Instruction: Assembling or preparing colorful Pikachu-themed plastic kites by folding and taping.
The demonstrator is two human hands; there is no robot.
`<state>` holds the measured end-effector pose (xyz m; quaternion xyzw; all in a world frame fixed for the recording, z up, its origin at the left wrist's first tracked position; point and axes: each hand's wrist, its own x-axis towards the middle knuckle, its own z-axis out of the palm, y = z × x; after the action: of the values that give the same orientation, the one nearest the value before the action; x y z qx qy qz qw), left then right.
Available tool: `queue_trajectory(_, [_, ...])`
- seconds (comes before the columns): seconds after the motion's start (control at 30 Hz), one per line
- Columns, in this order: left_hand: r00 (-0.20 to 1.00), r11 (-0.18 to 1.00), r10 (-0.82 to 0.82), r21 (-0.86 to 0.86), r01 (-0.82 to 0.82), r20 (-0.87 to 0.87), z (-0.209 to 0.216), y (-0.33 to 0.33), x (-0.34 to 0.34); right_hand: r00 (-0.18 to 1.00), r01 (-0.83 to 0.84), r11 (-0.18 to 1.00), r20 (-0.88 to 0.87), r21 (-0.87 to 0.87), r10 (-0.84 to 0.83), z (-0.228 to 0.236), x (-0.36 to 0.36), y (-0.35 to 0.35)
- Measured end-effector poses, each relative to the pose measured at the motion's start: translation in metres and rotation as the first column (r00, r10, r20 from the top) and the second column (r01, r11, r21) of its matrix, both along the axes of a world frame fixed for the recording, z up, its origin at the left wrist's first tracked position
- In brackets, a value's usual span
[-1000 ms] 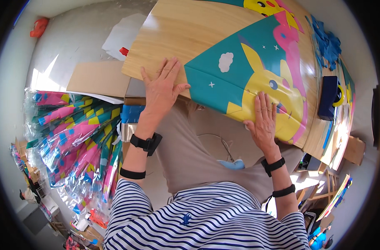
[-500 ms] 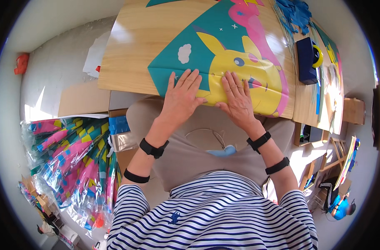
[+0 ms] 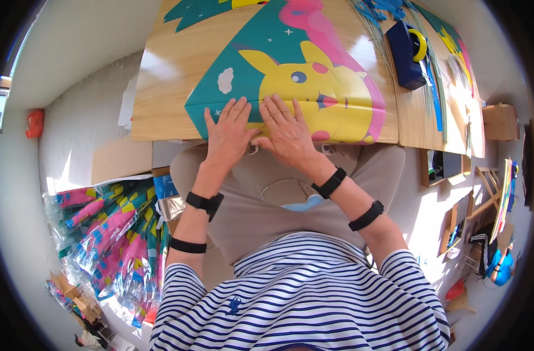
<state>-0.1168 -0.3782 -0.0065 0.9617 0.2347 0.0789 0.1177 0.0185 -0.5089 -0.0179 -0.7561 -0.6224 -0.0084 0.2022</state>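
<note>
A printed sheet [image 3: 337,88], shaped like a kite sail, lies on the wooden table along its near edge. It is green and pink, with a large yellow cartoon face and a white cloud. My left hand [image 3: 227,133] rests flat on its lower green part, fingers stretched out. Beside it, my right hand [image 3: 287,134] presses flat on the yellow part, its fingers straight and close together. The two thumbs nearly meet at the sheet's near edge. A crease runs across the sheet level with my fingertips. Neither hand grips anything.
On the table's right stand a dark blue tape dispenser [image 3: 404,55] with a yellow roll and several thin rods [image 3: 384,44]. Blue strips [image 3: 390,7] lie farther back. Colourful plastic-wrapped bundles [image 3: 106,234] fill the floor at left. A person in blue [image 3: 501,266] is at far right.
My right hand has slid left across the sheet toward my left hand. The whole view has shifted, so table and sheet appear further left. Both hands stay flat.
</note>
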Motion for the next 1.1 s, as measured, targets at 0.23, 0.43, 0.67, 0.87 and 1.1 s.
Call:
queue_trajectory(0.23, [0.998,1.000,0.012,-0.012,-0.013,-0.058,0.008,0.000,0.001,0.994,0.107,0.994,-0.004,-0.001,-0.107,0.002,0.008,-0.020])
queue_trajectory(0.43, [0.997,0.999,0.013,-0.029,-0.015,-0.077,0.010,0.000,0.001,0.970,0.244,0.969,0.000,-0.026,-0.244,0.008,0.031,-0.054])
queue_trajectory(0.67, [0.998,0.999,0.019,-0.049,-0.022,-0.065,0.014,-0.003,0.003,0.898,0.440,0.892,0.059,-0.108,-0.436,0.005,0.074,-0.106])
queue_trajectory(0.87, [0.998,0.998,0.016,-0.064,-0.020,-0.059,0.015,-0.004,0.003,0.782,0.623,0.768,0.158,-0.147,-0.604,0.003,0.114,-0.143])
queue_trajectory(1.1, [0.999,0.998,0.040,-0.044,-0.041,-0.033,0.015,-0.001,-0.001,0.807,0.589,0.807,0.094,-0.052,-0.583,0.016,0.113,-0.138])
